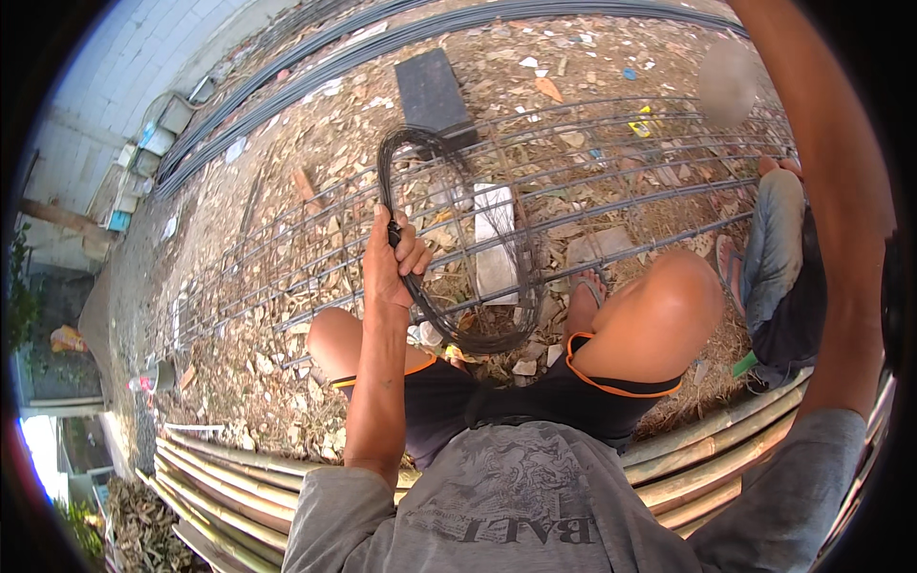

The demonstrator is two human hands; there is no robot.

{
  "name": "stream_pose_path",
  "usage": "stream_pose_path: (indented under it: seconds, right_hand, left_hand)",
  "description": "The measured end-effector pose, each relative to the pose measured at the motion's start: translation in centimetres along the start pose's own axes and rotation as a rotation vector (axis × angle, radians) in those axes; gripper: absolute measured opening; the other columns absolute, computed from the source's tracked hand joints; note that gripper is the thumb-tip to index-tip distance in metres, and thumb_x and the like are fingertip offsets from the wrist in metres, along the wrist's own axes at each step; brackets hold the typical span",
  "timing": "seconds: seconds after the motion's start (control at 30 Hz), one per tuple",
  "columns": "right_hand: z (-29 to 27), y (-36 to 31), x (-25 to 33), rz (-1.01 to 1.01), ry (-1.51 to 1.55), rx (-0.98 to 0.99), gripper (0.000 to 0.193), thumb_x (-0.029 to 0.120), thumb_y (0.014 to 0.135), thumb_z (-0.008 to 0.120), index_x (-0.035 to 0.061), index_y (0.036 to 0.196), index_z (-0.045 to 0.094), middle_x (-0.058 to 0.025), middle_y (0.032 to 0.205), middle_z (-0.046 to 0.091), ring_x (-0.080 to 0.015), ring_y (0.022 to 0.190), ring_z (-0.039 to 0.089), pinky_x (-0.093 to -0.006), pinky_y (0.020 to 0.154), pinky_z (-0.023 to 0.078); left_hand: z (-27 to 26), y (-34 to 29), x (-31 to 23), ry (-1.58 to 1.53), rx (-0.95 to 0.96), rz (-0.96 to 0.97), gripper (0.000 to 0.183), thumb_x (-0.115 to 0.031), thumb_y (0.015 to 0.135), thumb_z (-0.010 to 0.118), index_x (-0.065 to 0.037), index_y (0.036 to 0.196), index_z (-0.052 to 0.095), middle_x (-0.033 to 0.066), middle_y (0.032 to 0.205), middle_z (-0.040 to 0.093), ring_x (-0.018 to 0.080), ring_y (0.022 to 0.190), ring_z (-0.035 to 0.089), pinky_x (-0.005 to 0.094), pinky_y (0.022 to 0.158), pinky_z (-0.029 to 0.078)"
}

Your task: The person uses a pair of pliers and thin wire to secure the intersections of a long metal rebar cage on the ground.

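Note:
My left hand point(394, 263) is closed around one side of a loose coil of thin dark wire point(497, 339). The coil stands up as a long loop in front of my knees, its far side fanning out into separate strands. Beneath it run long steel reinforcing bars point(659, 243), joined by cross ties into a low frame just above the ground. My right arm point(836, 143) is raised along the right side and leaves the picture at the top, so its hand is out of sight.
A dark block point(430, 91) and a pale block point(495, 248) lie by the bars. Bamboo poles point(229, 482) form the seat under me. Bundled bars point(478, 13) stretch along the far side. Another person's jeans-clad leg point(776, 234) is close on my right. Dry leaves and rubble litter the ground.

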State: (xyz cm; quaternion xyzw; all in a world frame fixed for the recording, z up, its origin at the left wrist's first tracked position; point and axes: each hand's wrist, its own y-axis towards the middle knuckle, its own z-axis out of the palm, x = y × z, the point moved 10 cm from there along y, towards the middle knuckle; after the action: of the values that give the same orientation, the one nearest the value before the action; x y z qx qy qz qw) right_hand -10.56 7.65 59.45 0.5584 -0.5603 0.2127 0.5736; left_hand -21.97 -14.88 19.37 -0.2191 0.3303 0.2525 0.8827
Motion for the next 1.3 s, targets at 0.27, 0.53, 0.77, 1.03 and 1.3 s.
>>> stream_pose_path:
  seconds: [0.27, 0.53, 0.77, 1.03, 1.3]
  right_hand:
    - [19.7, -10.3, -24.8, 0.390, -0.382, 0.334, 0.064, 0.055, 0.106, 0.041, 0.0025, 0.133, 0.065, -0.0256, 0.118, 0.071, -0.0361, 0.113, 0.069, -0.0493, 0.098, 0.051]
    - [29.5, -17.5, -26.4, 0.214, -0.427, 0.420, 0.043, 0.039, 0.099, 0.057, 0.0002, 0.096, 0.074, -0.0261, 0.082, 0.069, -0.0446, 0.077, 0.066, -0.0526, 0.070, 0.051]
    - [28.3, -19.6, -23.1, 0.082, -0.540, 0.280, 0.031, 0.027, 0.093, 0.064, 0.0041, 0.075, 0.072, -0.0175, 0.056, 0.060, -0.0404, 0.047, 0.057, -0.0475, 0.049, 0.048]
    - [13.7, -26.7, -16.2, 0.125, -0.776, 0.448, 0.006, 0.015, 0.078, 0.073, 0.0092, 0.079, 0.072, -0.0087, 0.064, 0.067, -0.0295, 0.056, 0.066, -0.0414, 0.054, 0.054]
    - [-15.8, -34.2, -8.3, 0.441, -1.004, -0.308, 0.027, 0.020, 0.105, 0.053, -0.0018, 0.105, 0.070, -0.0055, 0.091, 0.066, -0.0130, 0.085, 0.057, -0.0319, 0.094, 0.045]
  left_hand:
    - [-6.9, -1.1, 0.4, -0.212, -0.179, 0.030, 0.038, -0.046, 0.105, 0.054, -0.009, 0.095, 0.054, -0.0035, 0.058, 0.036, 0.0108, 0.046, 0.034, 0.0297, 0.061, 0.050]
    - [-12.8, -0.9, -0.2, -0.096, -0.440, 0.070, 0.036, -0.038, 0.109, 0.044, -0.007, 0.096, 0.056, 0.0041, 0.071, 0.059, 0.0207, 0.063, 0.067, 0.0491, 0.084, 0.064]
    - [-13.9, -0.7, -0.5, -0.073, -0.475, 0.097, 0.037, -0.040, 0.109, 0.046, -0.008, 0.093, 0.054, 0.0032, 0.074, 0.057, 0.0203, 0.064, 0.065, 0.0443, 0.077, 0.066]
    - [-23.3, 2.6, -4.8, -0.402, -0.578, 0.136, 0.034, -0.034, 0.111, 0.042, -0.008, 0.096, 0.057, -0.0026, 0.068, 0.054, 0.0101, 0.057, 0.056, 0.0331, 0.069, 0.063]
    - [-19.8, 7.1, -13.5, -0.658, -0.368, 0.113, 0.039, -0.032, 0.112, 0.038, -0.001, 0.104, 0.060, -0.0023, 0.068, 0.049, 0.0067, 0.053, 0.045, 0.0230, 0.050, 0.052]
